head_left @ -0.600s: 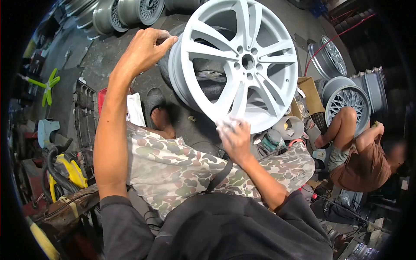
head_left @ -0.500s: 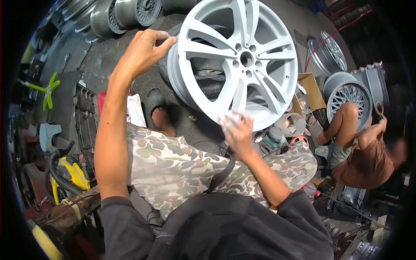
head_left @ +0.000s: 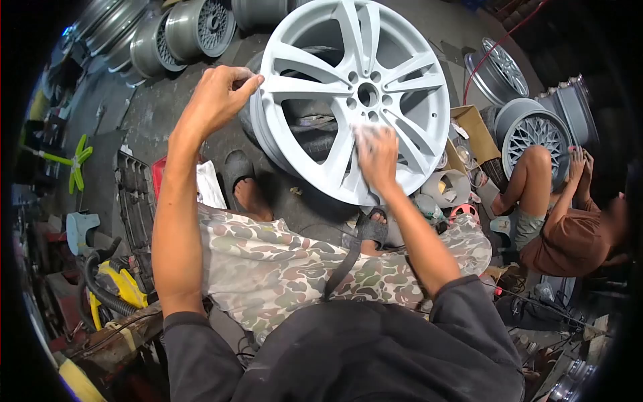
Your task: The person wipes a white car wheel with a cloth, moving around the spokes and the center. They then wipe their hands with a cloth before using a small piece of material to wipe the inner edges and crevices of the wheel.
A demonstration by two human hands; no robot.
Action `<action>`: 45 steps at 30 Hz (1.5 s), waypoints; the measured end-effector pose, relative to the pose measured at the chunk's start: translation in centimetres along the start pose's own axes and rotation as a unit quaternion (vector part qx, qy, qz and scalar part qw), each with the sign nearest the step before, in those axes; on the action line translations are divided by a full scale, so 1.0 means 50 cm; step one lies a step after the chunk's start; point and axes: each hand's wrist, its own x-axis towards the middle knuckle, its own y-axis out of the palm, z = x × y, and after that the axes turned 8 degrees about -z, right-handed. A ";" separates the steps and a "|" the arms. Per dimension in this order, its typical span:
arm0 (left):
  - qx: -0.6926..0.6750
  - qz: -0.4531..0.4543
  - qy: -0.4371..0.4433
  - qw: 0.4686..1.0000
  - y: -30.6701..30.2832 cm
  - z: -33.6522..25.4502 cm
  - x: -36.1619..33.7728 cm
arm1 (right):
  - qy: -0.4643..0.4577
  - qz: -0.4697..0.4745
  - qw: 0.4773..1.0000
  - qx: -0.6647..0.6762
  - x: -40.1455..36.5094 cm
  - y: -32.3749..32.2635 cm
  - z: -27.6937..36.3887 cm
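A pale grey-white alloy wheel (head_left: 288, 161) with paired spokes leans tilted in front of me, with a dark tyre (head_left: 315, 142) under it. At the wheel's upper left edge, my left hand (head_left: 224, 94) has its fingers curled and its thumb against the rim. My right hand (head_left: 378, 153) lies on a lower spoke just below the hub, its whitish fingers bent and pressed together. Motion blurs those fingertips, and whatever is under them is hidden.
Grey wheels (head_left: 213, 28) stand at the upper left, with another mesh wheel (head_left: 536, 141) at the right. A person (head_left: 566, 234) in brown sits there. Near my knee are a cardboard box (head_left: 477, 137) and a red-rimmed tool (head_left: 464, 213). A green fan (head_left: 79, 161) is at the left.
My right hand has moved up from the wheel's lower rim onto a spoke near the hub. My left hand remains at the rim edge. The other person's hands have risen.
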 end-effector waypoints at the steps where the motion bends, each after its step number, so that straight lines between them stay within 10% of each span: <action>1: 0.000 -0.004 0.002 1.000 0.001 -0.001 0.000 | 0.022 -0.003 1.000 0.001 0.026 0.022 -0.039; 9: 0.005 -0.015 -0.021 1.000 -0.013 -0.001 -0.005 | -0.230 0.181 0.953 0.075 0.108 -0.059 -0.018; 17: 0.015 -0.007 -0.017 1.000 -0.022 0.002 -0.006 | -0.206 0.295 0.923 0.134 0.154 -0.054 -0.028; 23: 0.008 0.008 -0.021 1.000 -0.005 -0.004 -0.008 | -0.211 0.203 0.954 0.069 0.202 -0.002 -0.122; 29: 0.014 -0.009 -0.011 1.000 -0.012 0.010 -0.008 | -0.232 0.349 0.894 0.158 0.076 -0.115 0.065; 33: 0.007 0.005 -0.013 1.000 -0.001 -0.006 -0.004 | -0.288 0.208 0.927 0.122 0.081 -0.084 -0.011; 45: -0.009 0.034 -0.013 0.999 0.018 -0.006 0.007 | -0.068 0.042 0.997 0.001 0.056 -0.007 -0.063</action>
